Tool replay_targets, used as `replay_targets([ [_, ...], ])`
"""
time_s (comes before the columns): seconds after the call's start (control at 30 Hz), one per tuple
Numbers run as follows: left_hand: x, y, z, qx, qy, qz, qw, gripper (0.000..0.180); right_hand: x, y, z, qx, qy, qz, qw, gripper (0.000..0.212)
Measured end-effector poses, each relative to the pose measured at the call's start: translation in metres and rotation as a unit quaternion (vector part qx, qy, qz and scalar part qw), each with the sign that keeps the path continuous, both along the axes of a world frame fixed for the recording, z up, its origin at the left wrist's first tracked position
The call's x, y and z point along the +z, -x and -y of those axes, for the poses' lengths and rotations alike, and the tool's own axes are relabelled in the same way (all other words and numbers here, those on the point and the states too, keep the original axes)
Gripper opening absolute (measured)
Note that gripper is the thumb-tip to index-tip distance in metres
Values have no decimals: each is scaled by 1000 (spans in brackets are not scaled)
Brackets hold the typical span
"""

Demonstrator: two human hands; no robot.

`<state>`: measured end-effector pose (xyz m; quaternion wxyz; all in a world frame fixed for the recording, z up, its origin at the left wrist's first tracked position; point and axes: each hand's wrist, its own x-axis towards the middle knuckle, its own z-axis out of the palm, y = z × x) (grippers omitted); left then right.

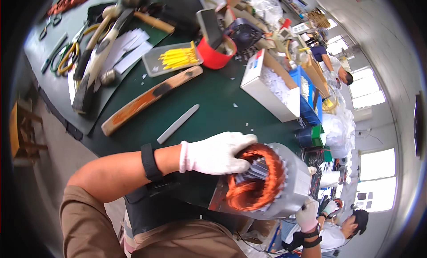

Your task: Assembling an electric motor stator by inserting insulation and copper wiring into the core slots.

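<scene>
Head view, stator (262, 182): grey metal motor core with copper windings, tipped on its side at the near edge of the green bench (209, 102), open bore turned toward the wearer, likely so the coil ends can be reached.
Head view, left hand (215, 153): white-gloved, laid over the top of the copper winding (253, 191), fingers curled onto the coil end; pressing rather than clenched around anything; forearm level across the body, black band at the wrist.
Head view, right hand (308, 216): white-gloved, below the core's far lower corner, touching the housing and seemingly steadying it; whether closed on it cannot be told.
Head view, bench tools: flat grey stick (178, 123), scorched wooden paddle (151, 100), tray of yellow strips (178, 58), all well apart from both hands.
</scene>
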<state>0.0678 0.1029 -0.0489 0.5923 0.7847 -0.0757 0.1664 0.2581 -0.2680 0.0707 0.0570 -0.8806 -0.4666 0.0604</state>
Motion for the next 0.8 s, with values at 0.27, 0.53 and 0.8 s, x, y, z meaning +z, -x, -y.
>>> replay_targets([
  [0.27, -11, 3, 13, 55, 29, 13, 998, 42, -10, -37, 1, -34, 1, -135, 990, 32],
  [0.53, -9, 1, 19, 92, 8, 22, 995, 37, -7, -28, -23, -27, 28, -131, 991, 32],
  [0.8, -10, 1, 16, 90, 9, 42, 995, 35, -7, -14, -42, -13, 35, -113, 993, 31],
])
